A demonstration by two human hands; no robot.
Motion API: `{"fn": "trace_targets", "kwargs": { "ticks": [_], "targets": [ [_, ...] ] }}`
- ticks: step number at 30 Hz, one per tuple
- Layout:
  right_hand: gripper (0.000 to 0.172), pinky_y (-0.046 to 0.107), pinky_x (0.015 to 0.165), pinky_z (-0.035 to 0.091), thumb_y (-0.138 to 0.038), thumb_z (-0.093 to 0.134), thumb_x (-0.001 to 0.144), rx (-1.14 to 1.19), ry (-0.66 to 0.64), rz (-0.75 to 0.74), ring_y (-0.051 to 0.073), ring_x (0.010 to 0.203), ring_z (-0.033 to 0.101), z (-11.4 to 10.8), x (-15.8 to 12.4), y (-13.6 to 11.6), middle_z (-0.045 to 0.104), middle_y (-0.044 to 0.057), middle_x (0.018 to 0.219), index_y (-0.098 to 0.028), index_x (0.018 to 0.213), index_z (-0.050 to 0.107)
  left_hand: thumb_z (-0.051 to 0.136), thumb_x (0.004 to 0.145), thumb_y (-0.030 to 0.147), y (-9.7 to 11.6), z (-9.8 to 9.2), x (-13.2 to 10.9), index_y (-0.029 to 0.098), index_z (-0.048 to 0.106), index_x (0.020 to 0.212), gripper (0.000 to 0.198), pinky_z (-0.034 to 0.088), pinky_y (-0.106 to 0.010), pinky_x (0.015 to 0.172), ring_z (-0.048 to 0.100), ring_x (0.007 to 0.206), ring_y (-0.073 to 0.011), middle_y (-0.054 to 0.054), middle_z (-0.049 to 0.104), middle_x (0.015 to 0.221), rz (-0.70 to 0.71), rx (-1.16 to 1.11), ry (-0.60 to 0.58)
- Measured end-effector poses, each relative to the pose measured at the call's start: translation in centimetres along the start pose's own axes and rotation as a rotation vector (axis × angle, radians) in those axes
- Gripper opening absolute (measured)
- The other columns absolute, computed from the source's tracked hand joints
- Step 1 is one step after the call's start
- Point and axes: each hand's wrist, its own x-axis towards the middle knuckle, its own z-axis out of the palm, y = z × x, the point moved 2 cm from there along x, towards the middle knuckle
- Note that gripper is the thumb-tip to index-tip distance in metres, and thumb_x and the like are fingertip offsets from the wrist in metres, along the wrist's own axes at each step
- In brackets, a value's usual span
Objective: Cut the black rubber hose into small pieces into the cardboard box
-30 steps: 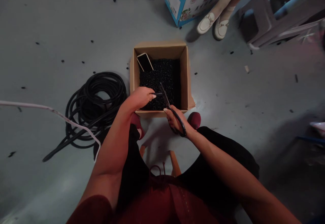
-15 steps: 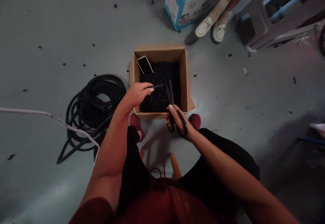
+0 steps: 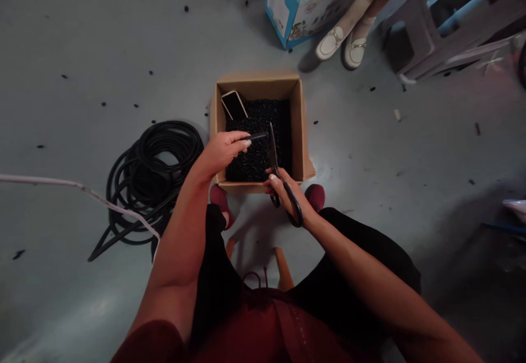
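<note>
Grey painted floor (image 3: 82, 50) is scattered with small black bits, and a low seat is implied by the wooden stool legs (image 3: 283, 267) seen between black trousers (image 3: 361, 248). Nearest the view, a short black ribbed tube (image 3: 257, 137) is pinched between the thumb and fingers of the left hand (image 3: 224, 152), its free end held out toward the blades. Black-handled scissors (image 3: 273, 152) are gripped in the right hand (image 3: 285, 193), with the fingers closed through the handle loops and the blades raised upright; whether the blades are parted cannot be told. Both hands are kept over the near wall of a cardboard box (image 3: 246, 186), which seems to be placed between the maroon shoes (image 3: 314, 196) so that it lies within easy reach. The box is filled with loose black pieces (image 3: 263, 119), and a phone (image 3: 234, 105) is leaned against its far corner, seemingly to keep it off the heap. A coil of black cable (image 3: 152, 171) is laid beside the box, within reach of the left hand, and a white cable (image 3: 69, 185) is stretched past it. Farther off, a blue carton (image 3: 304, 6), another person's white loafers (image 3: 331, 44) and a grey plastic stool (image 3: 423, 34) are seen.
</note>
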Motion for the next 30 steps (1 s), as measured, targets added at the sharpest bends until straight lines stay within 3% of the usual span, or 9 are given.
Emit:
{"fn": "trace_targets", "kwargs": {
  "ticks": [11, 30],
  "targets": [
    [0.051, 0.038, 0.083, 0.053, -0.063, 0.052, 0.095, -0.003, 0.004, -0.004, 0.022, 0.09, 0.069, -0.1, 0.1, -0.7, 0.07, 0.007, 0.104, -0.023, 0.126, 0.058, 0.055, 0.089, 0.041, 0.2, 1.0, 0.4, 0.013, 0.078, 0.114, 0.044, 0.048, -0.027, 0.071, 0.057, 0.07, -0.014, -0.005, 0.073, 0.086, 0.035, -0.022, -0.075],
    [0.048, 0.039, 0.087, 0.053, -0.06, 0.052, 0.096, -0.001, 0.02, 0.023, 0.021, 0.09, 0.068, -0.3, 0.3, -1.0, 0.071, 0.008, 0.112, -0.022, 0.126, 0.056, 0.054, 0.091, 0.038, 0.2, 2.1, 0.6, 0.015, 0.08, 0.106, 0.038, 0.05, -0.028, 0.078, 0.065, 0.079, -0.0172, -0.005, 0.077, 0.089, 0.079, 0.062, -0.098]
  ]
}}
